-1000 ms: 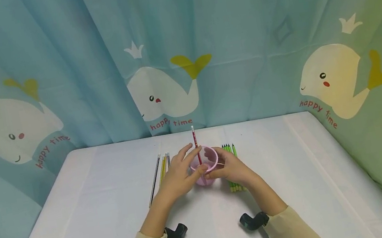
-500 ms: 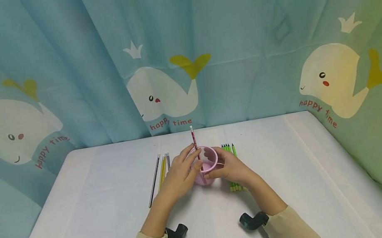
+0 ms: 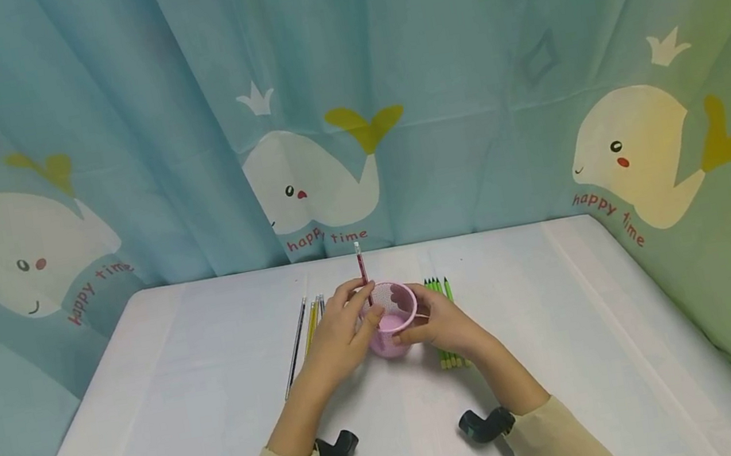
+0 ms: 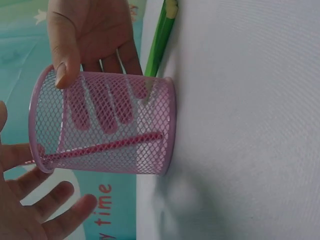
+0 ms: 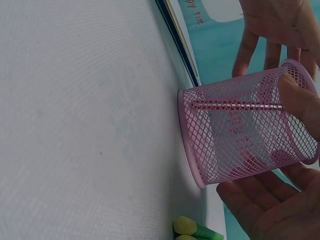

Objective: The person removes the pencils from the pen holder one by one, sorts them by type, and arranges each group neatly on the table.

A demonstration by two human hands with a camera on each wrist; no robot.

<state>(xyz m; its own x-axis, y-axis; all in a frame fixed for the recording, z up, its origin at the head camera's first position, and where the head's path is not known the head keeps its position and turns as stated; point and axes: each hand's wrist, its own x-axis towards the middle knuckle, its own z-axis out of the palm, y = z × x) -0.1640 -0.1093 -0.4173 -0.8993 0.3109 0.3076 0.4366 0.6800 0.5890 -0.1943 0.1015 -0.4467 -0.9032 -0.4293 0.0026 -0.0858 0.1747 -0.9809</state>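
A pink mesh pencil cup (image 3: 392, 323) stands on the table between both hands. My right hand (image 3: 445, 319) grips its right side, thumb at the front and fingers spread behind the mesh, as the left wrist view shows. Inside, a red patterned pencil (image 3: 362, 264) leans against the left rim with its end sticking up; its lower part shows through the mesh (image 4: 107, 146). At that rim is my left hand (image 3: 336, 338), fingers loosely spread, index fingertip right by the pencil. In the left wrist view a gap separates its thumb from its index finger.
Left of the left hand lie several pencils, a dark one (image 3: 295, 348) and yellow ones (image 3: 311, 326) among them. Several green pencils (image 3: 447, 359) lie in a row under the right hand. A whale-print curtain (image 3: 457, 83) hangs behind the white table (image 3: 152, 425).
The red pencil's upper end has tipped left, from near the cup's middle to its left rim. My left hand has shifted slightly left with it. The right hand keeps its grip on the cup.
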